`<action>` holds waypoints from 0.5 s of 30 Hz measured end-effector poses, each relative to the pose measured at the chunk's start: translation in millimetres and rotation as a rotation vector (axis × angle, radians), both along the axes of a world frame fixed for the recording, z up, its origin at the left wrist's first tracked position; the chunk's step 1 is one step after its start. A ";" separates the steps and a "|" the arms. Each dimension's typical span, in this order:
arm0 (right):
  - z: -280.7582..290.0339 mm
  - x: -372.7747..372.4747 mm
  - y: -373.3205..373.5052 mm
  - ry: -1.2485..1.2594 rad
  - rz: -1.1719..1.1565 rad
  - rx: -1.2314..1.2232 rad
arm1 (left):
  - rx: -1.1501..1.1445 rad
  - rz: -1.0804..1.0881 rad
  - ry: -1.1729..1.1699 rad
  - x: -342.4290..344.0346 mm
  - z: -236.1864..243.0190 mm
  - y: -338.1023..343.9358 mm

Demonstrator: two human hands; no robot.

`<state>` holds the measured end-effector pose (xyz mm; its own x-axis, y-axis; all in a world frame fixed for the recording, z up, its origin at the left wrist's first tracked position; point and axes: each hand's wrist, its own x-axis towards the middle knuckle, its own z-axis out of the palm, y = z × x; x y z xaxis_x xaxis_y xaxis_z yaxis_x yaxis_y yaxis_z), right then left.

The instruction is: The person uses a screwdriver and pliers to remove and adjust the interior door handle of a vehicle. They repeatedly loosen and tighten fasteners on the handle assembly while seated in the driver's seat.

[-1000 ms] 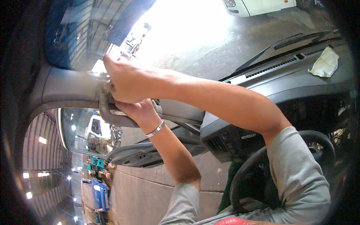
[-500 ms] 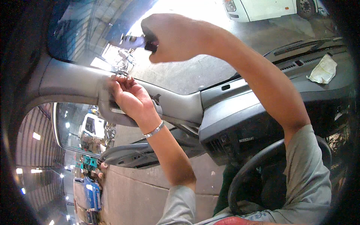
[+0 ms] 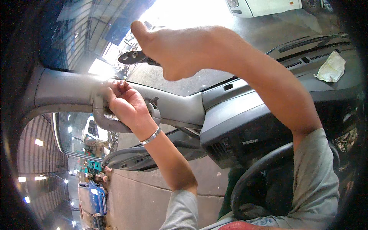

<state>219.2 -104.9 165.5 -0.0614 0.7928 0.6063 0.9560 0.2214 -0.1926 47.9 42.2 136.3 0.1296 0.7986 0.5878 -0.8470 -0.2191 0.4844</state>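
Note:
My right hand point(image 3: 176, 51) is closed around a black hand tool point(image 3: 133, 57) with a rounded end and a bright rivet; its grip is hidden in the fist. The hand is raised in front of the windshield. Lower and to the left, my left hand point(image 3: 128, 105) has its fingers curled at the grey pillar trim point(image 3: 65, 88), palm toward me. What its fingertips pinch, if anything, is blurred and cannot be made out. The grey grab handle point(image 3: 103, 120) runs down beside and behind that hand. A silver bracelet point(image 3: 151, 136) circles my left wrist.
A dark steering wheel point(image 3: 245, 180) lies at the lower right under my right arm. On the dashboard point(image 3: 230, 115) rests a crumpled pale cloth or paper point(image 3: 331, 68). An open door point(image 3: 134, 157) with a mirror point(image 3: 76, 130) stands at the left. A white vehicle point(image 3: 266, 7) is outside.
My right hand has come down and turned, so the tool's rounded end now shows clearly. My left hand has shifted slightly left and down with the view, staying at the pillar trim.

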 end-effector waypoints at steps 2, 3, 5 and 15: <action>-7.8 18.0 8.1 -0.033 0.005 0.264 | -0.025 -0.008 -0.001 2.3 3.2 -5.1; -5.0 19.6 6.3 -0.015 0.049 0.296 | -0.055 0.026 -0.005 3.5 5.4 -8.2; 1.8 23.3 0.2 0.022 0.138 0.362 | -0.067 0.018 -0.012 1.5 4.0 -6.3; -4.6 24.4 14.7 0.202 0.223 0.246 | -0.046 -0.015 -0.027 2.1 2.7 -6.5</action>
